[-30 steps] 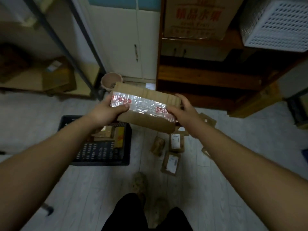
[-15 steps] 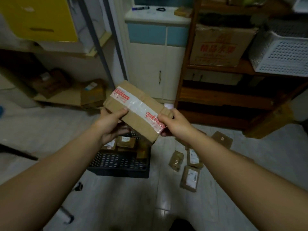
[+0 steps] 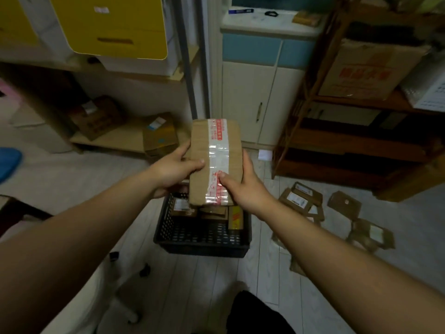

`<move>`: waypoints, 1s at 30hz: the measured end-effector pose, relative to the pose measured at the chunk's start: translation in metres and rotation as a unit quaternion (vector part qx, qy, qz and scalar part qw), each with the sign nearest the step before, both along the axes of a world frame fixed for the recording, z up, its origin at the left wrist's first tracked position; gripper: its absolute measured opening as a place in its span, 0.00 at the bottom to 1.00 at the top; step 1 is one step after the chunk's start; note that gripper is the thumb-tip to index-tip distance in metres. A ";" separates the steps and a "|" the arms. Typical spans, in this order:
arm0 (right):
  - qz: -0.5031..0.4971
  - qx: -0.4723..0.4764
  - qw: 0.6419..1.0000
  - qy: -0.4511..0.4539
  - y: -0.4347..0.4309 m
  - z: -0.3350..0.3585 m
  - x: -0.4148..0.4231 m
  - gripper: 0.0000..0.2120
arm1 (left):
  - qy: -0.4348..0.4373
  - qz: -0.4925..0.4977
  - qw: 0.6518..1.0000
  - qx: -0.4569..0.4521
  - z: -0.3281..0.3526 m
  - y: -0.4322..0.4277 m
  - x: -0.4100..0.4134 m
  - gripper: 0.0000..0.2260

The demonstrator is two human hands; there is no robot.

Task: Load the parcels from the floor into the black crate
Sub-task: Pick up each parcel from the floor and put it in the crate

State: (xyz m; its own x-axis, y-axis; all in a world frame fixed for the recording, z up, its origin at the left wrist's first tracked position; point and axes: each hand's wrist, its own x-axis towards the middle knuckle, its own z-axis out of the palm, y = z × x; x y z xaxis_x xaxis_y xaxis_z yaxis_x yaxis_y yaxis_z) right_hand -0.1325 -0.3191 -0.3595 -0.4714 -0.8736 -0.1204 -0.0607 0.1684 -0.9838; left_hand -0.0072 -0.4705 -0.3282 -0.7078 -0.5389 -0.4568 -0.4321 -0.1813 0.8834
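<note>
Your left grip point(image 3: 172, 171) is curled round the left edge of the brown parcel point(image 3: 201, 141), thumb on the top face and fingers under it. Your right grip point(image 3: 243, 189) holds the near right corner, its thumb pressed on the strip of clear tape with red print that runs the length of the parcel. The parcel is in the air, roughly level, over the far end of the black crate point(image 3: 199, 247) and apart from it. The crate stands on the floor point(image 3: 192, 285). Small boxed parcels point(image 3: 183, 208) and a yellow pack point(image 3: 235, 216) lie at its far end. More loose parcels lie on the floor right of the crate: a pair point(image 3: 298, 198) just beyond your right forearm, one point(image 3: 344, 204) farther right, and another point(image 3: 372, 235) nearer you.
</note>
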 end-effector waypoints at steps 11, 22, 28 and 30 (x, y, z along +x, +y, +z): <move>0.007 0.048 0.998 -0.034 -0.102 -0.087 -0.024 0.32 | -0.091 -0.068 0.993 -0.018 -0.080 -0.085 -0.032 0.20; -0.018 0.188 0.969 -0.159 -0.174 -0.294 0.027 0.34 | -0.268 -0.140 0.948 -0.097 -0.288 -0.159 0.002 0.23; 0.009 0.266 0.946 -0.185 -0.209 -0.423 0.051 0.30 | -0.313 -0.174 0.930 -0.087 -0.428 -0.182 0.031 0.22; 0.022 0.283 0.941 -0.186 -0.217 -0.460 0.055 0.29 | -0.324 -0.172 0.928 -0.071 -0.467 -0.187 0.036 0.20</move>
